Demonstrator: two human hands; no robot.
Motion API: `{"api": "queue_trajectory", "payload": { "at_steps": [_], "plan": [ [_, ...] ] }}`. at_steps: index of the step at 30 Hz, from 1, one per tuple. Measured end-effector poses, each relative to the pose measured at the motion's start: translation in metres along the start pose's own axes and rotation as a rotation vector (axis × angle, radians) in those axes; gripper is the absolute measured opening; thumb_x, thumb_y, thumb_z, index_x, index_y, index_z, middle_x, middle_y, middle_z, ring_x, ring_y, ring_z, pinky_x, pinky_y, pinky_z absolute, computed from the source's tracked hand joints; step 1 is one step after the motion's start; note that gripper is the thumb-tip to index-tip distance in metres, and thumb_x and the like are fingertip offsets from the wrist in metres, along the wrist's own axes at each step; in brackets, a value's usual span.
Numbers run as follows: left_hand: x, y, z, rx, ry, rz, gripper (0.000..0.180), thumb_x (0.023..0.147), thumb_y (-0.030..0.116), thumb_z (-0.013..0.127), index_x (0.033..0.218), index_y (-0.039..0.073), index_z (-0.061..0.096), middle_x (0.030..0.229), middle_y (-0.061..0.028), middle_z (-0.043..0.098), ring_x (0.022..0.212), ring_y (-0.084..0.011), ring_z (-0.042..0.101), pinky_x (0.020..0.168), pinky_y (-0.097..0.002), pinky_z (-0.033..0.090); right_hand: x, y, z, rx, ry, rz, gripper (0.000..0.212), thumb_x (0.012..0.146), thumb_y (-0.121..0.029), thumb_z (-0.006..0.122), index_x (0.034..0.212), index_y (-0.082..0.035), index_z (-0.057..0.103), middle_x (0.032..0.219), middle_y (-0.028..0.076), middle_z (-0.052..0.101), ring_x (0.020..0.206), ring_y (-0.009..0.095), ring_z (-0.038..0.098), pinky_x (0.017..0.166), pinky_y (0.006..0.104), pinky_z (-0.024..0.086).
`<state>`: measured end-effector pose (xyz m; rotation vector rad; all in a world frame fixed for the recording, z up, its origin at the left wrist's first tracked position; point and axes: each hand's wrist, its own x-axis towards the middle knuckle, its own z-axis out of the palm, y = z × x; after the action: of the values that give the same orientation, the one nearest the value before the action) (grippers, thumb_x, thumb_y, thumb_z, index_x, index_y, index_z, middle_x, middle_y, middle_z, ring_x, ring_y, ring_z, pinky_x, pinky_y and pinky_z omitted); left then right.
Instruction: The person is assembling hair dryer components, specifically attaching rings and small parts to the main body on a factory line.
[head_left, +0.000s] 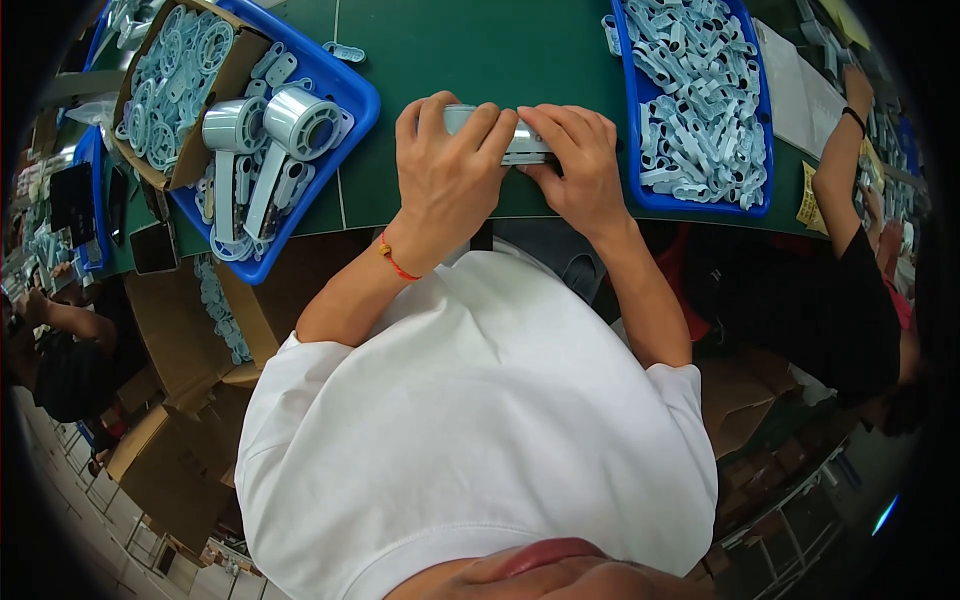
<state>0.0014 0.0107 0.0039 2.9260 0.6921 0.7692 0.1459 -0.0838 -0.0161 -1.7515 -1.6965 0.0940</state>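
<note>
Part (527, 148) sits clamped in the fingers of the left hand (447, 160) and right hand (580, 170); right of it lies a tray (632, 120), and farther right a yellow label (811, 198), its print too small to read.

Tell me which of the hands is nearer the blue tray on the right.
Right. The right hand is just left of the blue tray, apart from it. The left hand is farther left, on the right hand's far side.
</note>
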Motion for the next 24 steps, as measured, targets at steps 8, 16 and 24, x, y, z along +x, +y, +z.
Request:
{"api": "queue_trajectory", "payload": {
  "at_steps": [8,16,24],
  "plan": [
    [0.003,0.0,-0.011,-0.102,-0.079,-0.044,0.044,0.061,0.016,0.075,0.101,0.013,0.06,0.099,0.001,0.059,0.097,-0.0286,0.05,0.084,-0.0418,0.036,0.006,0.001,-0.009,0.189,-0.088,0.063,0.045,0.073,-0.013,0.069,0.116,-0.006,0.057,0.117,0.01,0.055,0.109,0.025,0.049,0.09,0.036,0.038],
    [0.005,-0.002,-0.009,-0.153,-0.089,-0.086,0.046,0.058,0.02,0.077,0.101,0.014,0.061,0.099,0.0017,0.059,0.095,-0.0272,0.05,0.083,-0.0412,0.035,-0.001,0.004,-0.001,0.108,-0.004,-0.009,0.043,0.072,-0.013,0.069,0.113,-0.005,0.059,0.119,0.011,0.054,0.105,0.027,0.051,0.09,0.0367,0.04],
    [0.011,-0.002,-0.025,-0.034,-0.073,-0.013,0.069,0.06,0.021,0.08,0.122,0.014,0.05,0.122,-0.0075,0.046,0.109,-0.029,0.043,0.093,-0.0423,0.035,0.004,0.002,-0.01,-0.061,-0.071,-0.046,0.053,0.071,-0.016,0.072,0.119,-0.005,0.055,0.112,0.011,0.057,0.097,0.024,0.056,0.084,0.0337,0.043]
  ]
}}
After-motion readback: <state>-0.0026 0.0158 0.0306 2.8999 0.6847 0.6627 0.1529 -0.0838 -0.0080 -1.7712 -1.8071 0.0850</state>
